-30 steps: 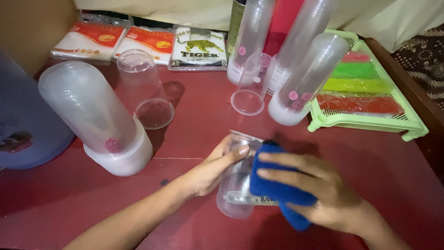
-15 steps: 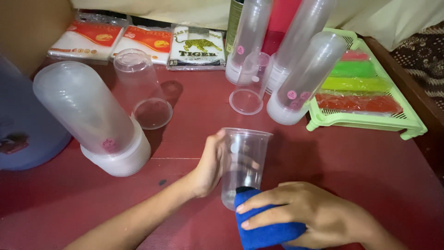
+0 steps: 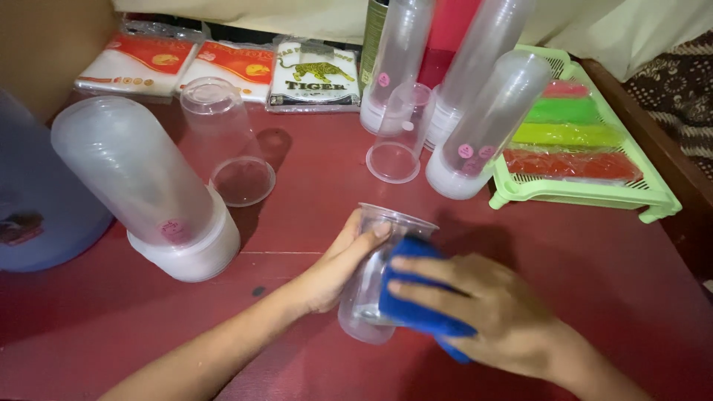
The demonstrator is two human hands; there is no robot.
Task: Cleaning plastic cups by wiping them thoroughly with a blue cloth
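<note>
Far left: blue tub (image 3: 30,215), cut off by frame edge. Next, sleeved cup stack (image 3: 141,186) lying on red table (image 3: 594,260). Centre: left hand (image 3: 338,267) wrapped round clear cup (image 3: 371,282), tilted – base hard to read. Right hand (image 3: 490,312) clamped on blue cloth (image 3: 416,304), pressed to cup; cloth partly hidden under fingers. Far right: green tray (image 3: 587,191).

The blue cloth (image 3: 420,301) and right hand (image 3: 483,312) cover much of the clear cup's (image 3: 371,297) side. The picture's top edge cuts off the tall cup stacks (image 3: 401,59), and its left edge the blue container (image 3: 37,215).
</note>
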